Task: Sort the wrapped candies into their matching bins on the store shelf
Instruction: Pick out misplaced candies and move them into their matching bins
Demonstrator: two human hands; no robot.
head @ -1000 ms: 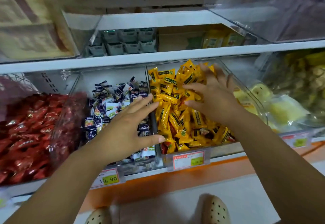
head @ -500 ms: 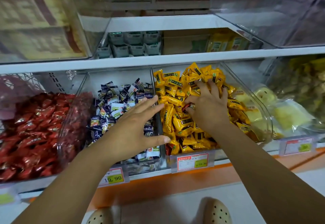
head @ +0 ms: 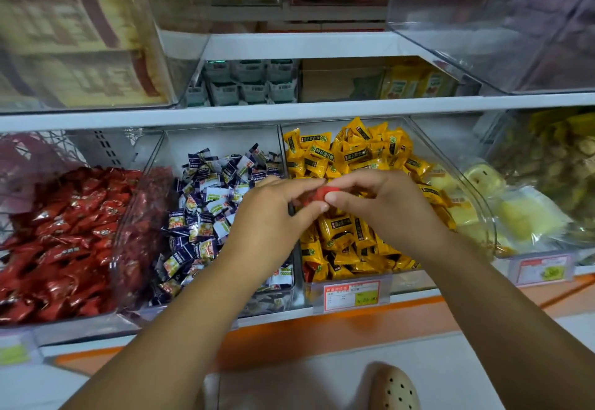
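Note:
Three clear bins stand side by side on the shelf: red candies (head: 64,232) on the left, dark blue and white candies (head: 206,216) in the middle, yellow candies (head: 351,158) on the right. My left hand (head: 273,216) and my right hand (head: 386,206) meet above the divider between the blue and yellow bins. A small red wrapped candy (head: 323,194) is pinched between the fingertips of both hands. Most of the candy is hidden by my fingers.
An upper shelf edge (head: 289,113) runs just above the bins. Further right is a bin of pale yellow packets (head: 521,216). Price tags (head: 352,295) hang on the bin fronts. An orange shelf lip (head: 322,329) and my shoe (head: 396,390) are below.
My right hand lifted out of the yellow bin with a red candy. My left hand rose from the blue bin and took hold of that candy too.

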